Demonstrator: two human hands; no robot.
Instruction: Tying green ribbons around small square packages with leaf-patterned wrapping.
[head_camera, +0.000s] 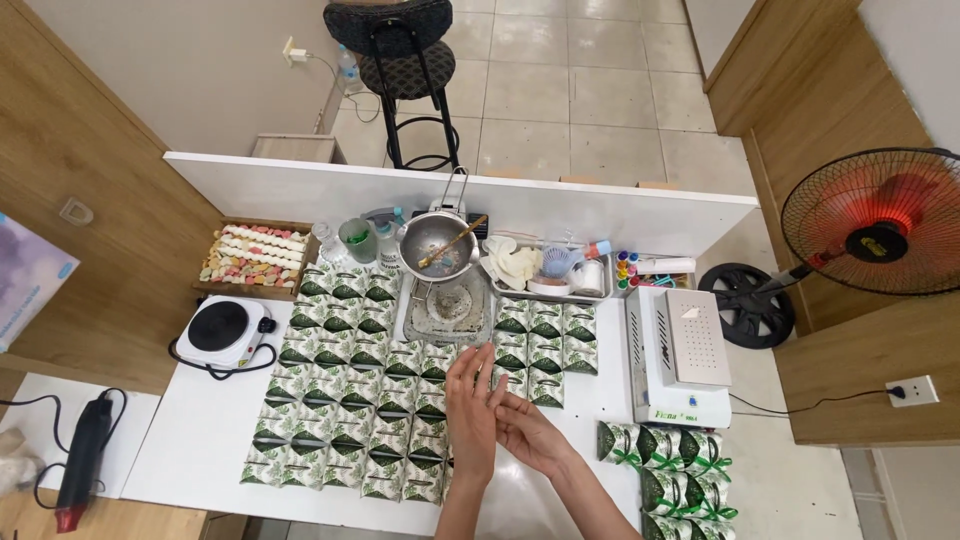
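Hands meet empty over the surface (200, 430), left hand (470, 410) flat, right hand (530, 435) spread, between packs; next likely picking another pack (545, 390).

We see green-and-white leaf-patterned packets (350, 400) on our white bench (190, 440), pastel pink, yellow and white sweets (252, 258), a red-centred black fan (880, 220).

White table (215, 425) carries green leaf-print packets (345, 400), hot plate (222, 332), sealing machine (680, 355)
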